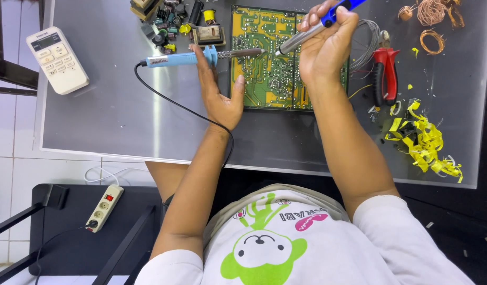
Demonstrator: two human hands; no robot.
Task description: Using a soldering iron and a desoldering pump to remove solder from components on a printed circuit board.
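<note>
soldering work seen from above: your left hand (218,87) lies flat beside the green and yellow printed circuit board (264,58), fingers (204,60) stretched out and held together, their tips touching the light blue handle of the corded soldering iron (201,57); nothing is gripped. the iron's metal tip rests on the board's upper left part. your right hand (328,45) has its fingers clamped on a blue and silver pen-shaped tool (317,29), its nozzle pressed to the board near the iron's tip. red-handled pliers (386,76) lie just right of the board on the grey desk (122,116), yellow tape scraps (425,142) farther right, a white remote control (57,59) far left.
</note>
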